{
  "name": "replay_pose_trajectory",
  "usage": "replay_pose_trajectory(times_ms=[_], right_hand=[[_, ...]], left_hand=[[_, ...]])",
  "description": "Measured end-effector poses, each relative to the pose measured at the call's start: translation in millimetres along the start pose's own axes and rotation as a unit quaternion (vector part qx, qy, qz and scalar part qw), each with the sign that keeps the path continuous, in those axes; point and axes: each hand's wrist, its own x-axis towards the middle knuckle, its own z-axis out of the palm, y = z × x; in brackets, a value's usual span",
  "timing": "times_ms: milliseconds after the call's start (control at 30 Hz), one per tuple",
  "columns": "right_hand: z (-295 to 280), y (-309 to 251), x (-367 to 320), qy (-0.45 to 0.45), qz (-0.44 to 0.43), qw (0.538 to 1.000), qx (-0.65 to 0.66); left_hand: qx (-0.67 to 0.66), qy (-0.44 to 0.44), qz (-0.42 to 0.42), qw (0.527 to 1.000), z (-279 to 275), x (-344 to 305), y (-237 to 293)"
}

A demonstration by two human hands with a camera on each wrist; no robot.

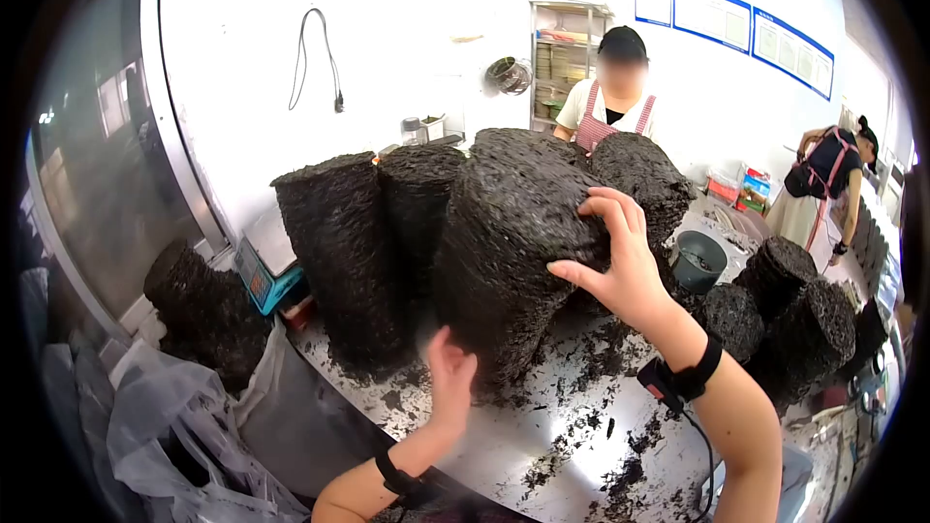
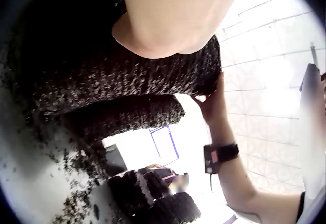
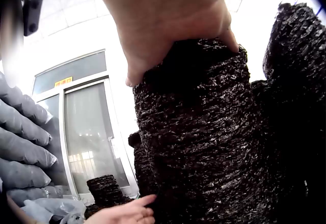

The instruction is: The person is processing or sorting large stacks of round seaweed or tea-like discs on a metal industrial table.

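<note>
A tall dark stack of thin, rough-edged round sheets [image 1: 513, 232] leans on the metal table in the head view. My right hand [image 1: 630, 271] grips its top rim, thumb and fingers spread over the edge; the right wrist view shows this hand [image 3: 168, 20] over the top of the stack [image 3: 204, 132]. Low beside the same stack is my left hand [image 1: 451, 383], blurred, with nothing held. In the right wrist view the left hand [image 3: 127, 213] has its index finger extended at the stack's side; contact is unclear.
More dark stacks [image 1: 339, 261] stand close on the left and behind. A grey bucket [image 1: 699, 261], shorter stacks [image 1: 809, 334] and scraps lie right. A blue scale [image 1: 262, 276] and plastic bags [image 1: 184, 436] are left. Two people [image 1: 612, 102] are beyond.
</note>
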Motion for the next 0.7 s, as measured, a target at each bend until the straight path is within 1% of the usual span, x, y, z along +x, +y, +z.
replay_pose_trajectory(times_ms=[67,100,167,200,233,300,333,367,400,433,467,500,533,567,600,633,700], right_hand=[[-3,-1,-11,-0.009,0.009,1.0,0.015],[-4,0,-17,-0.007,0.015,0.999,0.032],[-7,8,-32,0.014,-0.001,1.0,0.019],[-8,13,-42,0.026,0.032,0.998,0.053],[-11,22,-55,0.031,0.038,0.997,0.057],[-17,29,-85,0.063,0.001,0.996,0.059],[-18,33,-105,0.069,0.008,0.995,0.066],[-17,37,-126,0.076,0.014,0.994,0.073],[-17,39,-149,0.082,0.043,0.992,0.082],[-12,38,-171,0.099,0.097,0.977,0.16],[-10,29,-191,0.121,0.149,0.959,0.207],[-7,31,-220,0.133,0.207,0.944,0.219],[-2,29,-234,0.175,0.23,0.924,0.25],[0,19,-244,0.193,0.251,0.902,0.293],[7,18,-266,0.204,0.307,0.853,0.369],[13,15,-282,0.214,0.358,0.795,0.441],[21,-1,-295,0.22,0.439,0.689,0.532]], left_hand=[[-0.125,-0.013,-0.013,0.992,3,14,21],[-0.173,-0.013,-0.042,0.984,5,20,29],[-0.261,-0.021,-0.095,0.96,10,30,48],[-0.237,-0.019,-0.097,0.966,13,31,56],[-0.193,-0.02,-0.053,0.98,18,33,57],[-0.103,-0.019,0.029,0.994,32,36,53],[-0.098,-0.033,0.072,0.992,41,32,60],[-0.022,-0.027,0.122,0.992,47,31,61],[-0.039,-0.058,0.161,0.984,55,28,61],[-0.056,-0.089,0.2,0.974,62,25,60],[-0.133,-0.167,0.158,0.964,68,21,58],[-0.061,-0.195,0.169,0.964,72,16,55],[-0.014,-0.204,0.241,0.949,79,9,55],[0.031,-0.212,0.312,0.926,86,1,58],[0.063,-0.246,0.332,0.908,90,-6,60],[0.138,-0.241,0.373,0.885,94,-14,65],[0.194,-0.315,0.36,0.857,102,-33,72]])
